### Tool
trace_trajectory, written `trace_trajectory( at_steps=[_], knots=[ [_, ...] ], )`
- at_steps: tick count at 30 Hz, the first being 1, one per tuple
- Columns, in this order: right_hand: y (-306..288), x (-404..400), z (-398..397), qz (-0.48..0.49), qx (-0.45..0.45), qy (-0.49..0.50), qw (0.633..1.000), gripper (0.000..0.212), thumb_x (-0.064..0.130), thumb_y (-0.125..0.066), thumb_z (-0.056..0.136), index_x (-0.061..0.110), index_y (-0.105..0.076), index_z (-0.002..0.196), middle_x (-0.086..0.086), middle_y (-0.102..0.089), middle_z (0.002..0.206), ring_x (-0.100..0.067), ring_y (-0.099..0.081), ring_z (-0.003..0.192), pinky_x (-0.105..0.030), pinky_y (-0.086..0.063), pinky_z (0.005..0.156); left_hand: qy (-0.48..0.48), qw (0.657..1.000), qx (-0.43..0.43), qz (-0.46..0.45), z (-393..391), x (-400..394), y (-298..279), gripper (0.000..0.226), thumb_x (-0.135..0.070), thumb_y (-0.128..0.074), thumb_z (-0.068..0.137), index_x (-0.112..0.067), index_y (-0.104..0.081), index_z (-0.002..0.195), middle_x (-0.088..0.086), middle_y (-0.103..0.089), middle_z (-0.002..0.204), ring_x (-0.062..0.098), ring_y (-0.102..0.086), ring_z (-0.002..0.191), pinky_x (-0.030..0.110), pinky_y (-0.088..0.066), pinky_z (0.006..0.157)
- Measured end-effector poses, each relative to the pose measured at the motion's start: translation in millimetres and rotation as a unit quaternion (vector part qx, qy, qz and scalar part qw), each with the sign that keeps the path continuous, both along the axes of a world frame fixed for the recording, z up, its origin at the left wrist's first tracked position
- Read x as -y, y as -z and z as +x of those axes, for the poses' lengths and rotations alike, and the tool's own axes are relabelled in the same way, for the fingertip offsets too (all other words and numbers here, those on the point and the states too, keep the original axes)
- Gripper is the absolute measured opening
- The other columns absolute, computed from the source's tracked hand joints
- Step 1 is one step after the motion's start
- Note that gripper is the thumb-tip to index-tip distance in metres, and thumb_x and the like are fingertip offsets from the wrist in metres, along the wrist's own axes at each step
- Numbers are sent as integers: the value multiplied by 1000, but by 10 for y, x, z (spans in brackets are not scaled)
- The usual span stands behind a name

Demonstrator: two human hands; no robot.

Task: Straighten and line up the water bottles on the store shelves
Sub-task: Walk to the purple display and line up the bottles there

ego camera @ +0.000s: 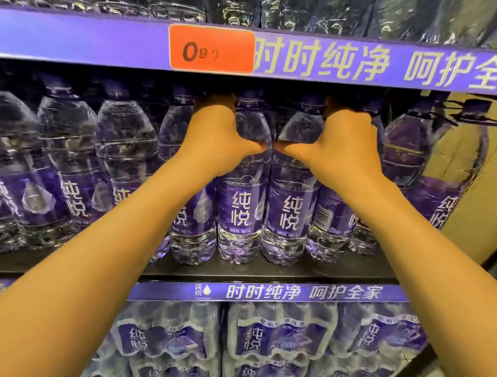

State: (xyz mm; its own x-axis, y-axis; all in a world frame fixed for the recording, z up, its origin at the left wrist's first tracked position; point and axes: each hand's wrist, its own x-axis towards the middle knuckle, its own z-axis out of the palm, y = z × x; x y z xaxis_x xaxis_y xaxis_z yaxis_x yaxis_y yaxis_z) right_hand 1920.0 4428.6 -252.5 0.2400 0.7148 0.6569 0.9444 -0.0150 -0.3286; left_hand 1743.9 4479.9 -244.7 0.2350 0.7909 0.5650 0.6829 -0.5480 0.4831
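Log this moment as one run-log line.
left hand: grips bottle shoulder | right hand: grips neighbouring bottle shoulder | both upright, labels forward, middle shelf

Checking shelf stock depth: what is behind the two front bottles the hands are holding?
Behind the left-held bottle and right-held bottle, dark caps and shoulders of more bottles show faintly. The left hand, right hand and shadow hide how many.

Bottle labels [241, 209]: 纯悦. Shelf strips [320, 61]: 时时纯净 呵护全家. Orange price tag [211, 49]: 0, rest blurred.
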Motion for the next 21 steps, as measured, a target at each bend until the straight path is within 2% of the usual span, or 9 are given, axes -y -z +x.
trace_trajectory(
  at_steps=[1,3,7,10,13,15,17,19,21],
  knots=[
    [-3,7,0,-1,2,-1,1000,67,63,-79,69,14,-35,58,-4,-34,51,-21,-33,47,-45,-43,44,-1,1000,2,5,0,-6,11,54,-44,-84,72,-11,-49,98,3,-46,71,20,-45,62,26,-37,54],
    [-5,12,0,-3,7,-4,1000,67,60,-80,70,15,-32,58,-3,-33,51,-21,-31,46,-42,-39,42,-1,1000,3,12,0,-11,21,51,-44,-84,72,-11,-45,82,1,-42,62,16,-40,53,15,-30,42],
    [-16,8,3,-4,18,0,1000,68,59,-80,72,16,-29,57,-2,-28,50,-18,-25,44,-32,-24,39,-7,1000,-7,28,7,1,28,54,-47,-83,73,-11,-43,76,0,-35,55,10,-31,46,21,-26,37],
    [0,31,-25,-13,22,1,1000,65,60,-77,76,15,-33,59,-4,-33,54,-20,-33,47,-35,-30,42,1,1000,-8,25,6,44,30,55,-43,-83,75,-18,-34,64,3,-37,55,14,-31,46,19,-31,38],
    [49,144,-32,-31,52,2,998,55,63,-65,83,16,-41,70,-4,-37,66,-23,-42,59,-35,-35,52,-1,999,30,29,-3,122,65,46,-40,-84,73,-19,-44,77,6,-54,71,16,-46,60,19,-43,51],
    [98,293,65,1,69,-28,997,51,63,-60,88,14,-55,101,-2,-40,81,-22,-42,72,-32,-35,63,-13,996,74,38,-44,234,156,52,-44,-83,72,-10,-51,95,1,-56,83,16,-52,73,16,-42,58],
    [140,503,285,68,70,-51,994,52,54,-61,92,13,-55,124,-1,-51,98,-20,-50,86,-34,-44,75,-6,990,103,93,-72,375,295,61,-44,-79,77,-7,-51,117,6,-58,109,23,-54,99,19,-38,78],
    [188,751,597,136,36,-25,990,41,46,-63,94,16,-61,122,0,-64,109,-12,-63,95,-31,-53,85,25,981,110,157,-30,540,409,61,-36,-74,83,-6,-50,129,10,-53,121,22,-48,111,14,-30,87],
    [217,913,889,159,-13,22,987,34,42,-64,91,20,-65,117,4,-68,109,-6,-67,92,-32,-56,85,55,978,109,171,80,642,457,57,-33,-73,86,-6,-51,131,11,-51,127,22,-48,115,20,-36,95]
  ],
)
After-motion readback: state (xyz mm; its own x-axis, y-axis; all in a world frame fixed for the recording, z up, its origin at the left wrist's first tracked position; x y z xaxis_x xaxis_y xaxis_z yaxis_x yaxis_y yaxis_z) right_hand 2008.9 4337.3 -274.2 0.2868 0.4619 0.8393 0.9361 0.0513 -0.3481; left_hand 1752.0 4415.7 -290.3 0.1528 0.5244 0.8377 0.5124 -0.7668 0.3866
